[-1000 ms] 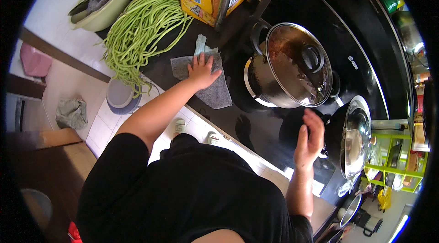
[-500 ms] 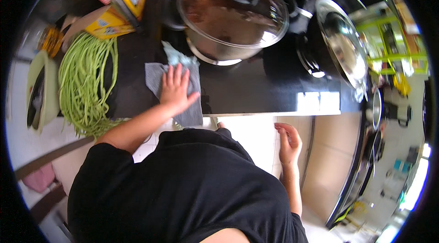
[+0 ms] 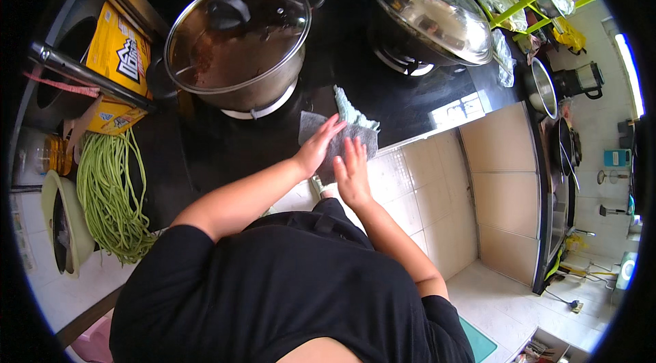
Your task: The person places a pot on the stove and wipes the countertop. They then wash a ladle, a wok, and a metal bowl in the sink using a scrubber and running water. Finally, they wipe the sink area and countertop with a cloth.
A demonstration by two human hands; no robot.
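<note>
A grey cloth [image 3: 318, 132] lies at the front edge of the black counter, partly hanging over it. Bunched against its far side is a pale green cloth [image 3: 352, 114]. My left hand [image 3: 316, 150] rests on the grey cloth's left part with its fingers stretched out. On the right part of the same cloth, my right hand [image 3: 352, 173] lies with its fingers extended, close beside the left. Whether either thumb pinches the cloth from beneath is hidden. Behind the cloths, a steel pot [image 3: 263, 89] with a glass lid sits on the stove.
A covered wok [image 3: 430, 11] stands on the right burner. At the left are long green beans [image 3: 113, 192], a pale green basin [image 3: 85, 243] and a yellow carton [image 3: 119, 48]. A steel bowl [image 3: 543, 86] is far right, near a green rack [image 3: 526, 4].
Both cloths have shifted right along the counter with my left hand. My right hand has come from beside my body onto the grey cloth. The view has turned to the right.
</note>
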